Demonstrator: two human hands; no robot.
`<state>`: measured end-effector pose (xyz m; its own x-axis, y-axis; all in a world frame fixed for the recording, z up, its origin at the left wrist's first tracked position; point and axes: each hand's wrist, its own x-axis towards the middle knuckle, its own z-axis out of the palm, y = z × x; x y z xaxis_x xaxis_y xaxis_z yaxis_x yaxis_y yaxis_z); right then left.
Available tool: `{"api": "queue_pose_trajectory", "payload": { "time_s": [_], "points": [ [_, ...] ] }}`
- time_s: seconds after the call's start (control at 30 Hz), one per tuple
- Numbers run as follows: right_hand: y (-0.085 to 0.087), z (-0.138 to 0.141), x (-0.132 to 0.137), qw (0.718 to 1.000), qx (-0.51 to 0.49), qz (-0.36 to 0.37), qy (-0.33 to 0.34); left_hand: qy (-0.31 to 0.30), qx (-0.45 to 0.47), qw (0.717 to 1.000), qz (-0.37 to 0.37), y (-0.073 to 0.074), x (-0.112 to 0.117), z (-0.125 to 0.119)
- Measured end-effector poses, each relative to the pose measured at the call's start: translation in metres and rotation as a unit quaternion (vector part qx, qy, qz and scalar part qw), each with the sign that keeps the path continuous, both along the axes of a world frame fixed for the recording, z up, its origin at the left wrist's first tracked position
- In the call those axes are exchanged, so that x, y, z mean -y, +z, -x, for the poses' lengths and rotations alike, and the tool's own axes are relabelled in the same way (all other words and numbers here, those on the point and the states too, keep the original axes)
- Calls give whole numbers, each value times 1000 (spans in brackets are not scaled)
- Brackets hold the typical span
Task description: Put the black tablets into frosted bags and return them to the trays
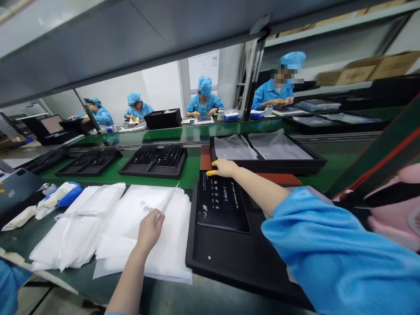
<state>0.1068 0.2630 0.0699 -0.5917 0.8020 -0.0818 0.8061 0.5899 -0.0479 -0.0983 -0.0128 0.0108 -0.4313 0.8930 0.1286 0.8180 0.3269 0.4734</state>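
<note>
My left hand (151, 229) is closed at the edge of the top bag on a stack of white translucent plastic bags (131, 245), pinching its lifted film. My right hand (227, 168) reaches across to the far edge of a black tablet (223, 205) with white print on its face. Yellow covers sit on the fingertips, which grip that edge, one on the face and another beyond it. Beneath the tablet is a black foam tray (210, 267).
A second bag pile (78, 223) lies left. On the green conveyor stand a two-compartment tray with bagged items (269, 164) and trays of tablets (152, 168). Beyond sit several co-workers in blue, one at right (272, 94). A grey shelf (138, 39) hangs overhead.
</note>
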Motion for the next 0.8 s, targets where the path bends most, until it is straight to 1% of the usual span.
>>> {"api": "queue_pose_trajectory", "payload": {
  "time_s": [0.03, 0.07, 0.13, 0.2, 0.23, 0.27, 0.33, 0.4, 0.5, 0.57, 0.63, 0.7, 0.73, 0.77, 0.8],
  "points": [
    [-5, 6, -4, 1000, 7, 14, -6, -4, 26, 999, -35, -1, 0, -4],
    [-9, 11, -8, 999, 14, 30, -10, -21, 55, 996, -62, -2, 0, -10],
    [-11, 14, -15, 998, 25, 56, -13, -69, 101, 989, -88, -4, 1, -24],
    [-5, 12, -21, 997, 26, 66, -14, -109, 119, 983, -83, -6, 1, -40],
    [3, 10, -23, 998, 23, 65, -13, -122, 119, 983, -70, -6, 1, -48],
    [13, 7, -23, 998, 18, 63, -12, -133, 114, 983, -54, -6, 0, -55],
    [38, 1, -19, 998, 3, 58, -3, -152, 94, 984, -15, -4, -2, -65],
    [67, -5, -4, 999, 2, 37, 29, -161, 66, 984, 30, 0, -5, -72],
    [108, -17, 38, 995, 24, -29, 88, -164, 10, 983, 83, 8, -12, -77],
    [127, -34, 71, 993, 7, -66, 93, -173, -42, 978, 105, 13, -18, -83],
    [138, -62, 103, 992, -58, -92, 70, -196, -91, 968, 126, 16, -23, -95],
    [140, -98, 128, 979, -167, -113, 27, -231, -124, 954, 144, 16, -28, -111],
    [137, -118, 138, 963, -240, -123, -6, -255, -135, 945, 155, 16, -30, -120],
    [132, -138, 146, 931, -336, -135, -42, -280, -142, 935, 165, 17, -32, -128],
    [126, -158, 153, 883, -439, -146, -78, -307, -140, 925, 177, 19, -35, -134]
  ]
}}
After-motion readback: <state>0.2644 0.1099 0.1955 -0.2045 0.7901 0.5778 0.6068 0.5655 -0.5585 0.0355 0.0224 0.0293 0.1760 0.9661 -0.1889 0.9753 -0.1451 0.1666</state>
